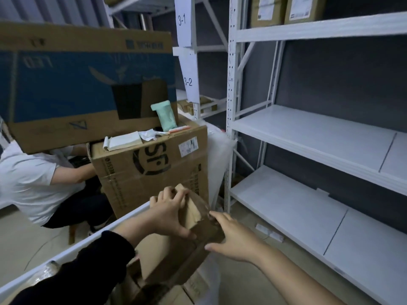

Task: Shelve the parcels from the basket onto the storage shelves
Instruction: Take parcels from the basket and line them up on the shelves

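A brown cardboard parcel (176, 258) wrapped in tape is tilted above the white basket (72, 253) at the bottom left. My left hand (170, 213) grips its far upper corner, fingers curled over the edge. My right hand (233, 236) holds its right side, thumb on one face and fingers on the other. More parcels (193, 287) lie in the basket underneath. The white storage shelves (308, 137) stand to the right, their middle and lower boards bare. Two parcels (284, 9) sit on the top board.
A large SF carton (152, 166) stands just behind the basket, with a notebook and a green pouch (166, 116) on top. A big blue-and-brown box (83, 84) leans at the left above a seated person (33, 179). Labels 3-1 and 3-2 hang on the far rack.
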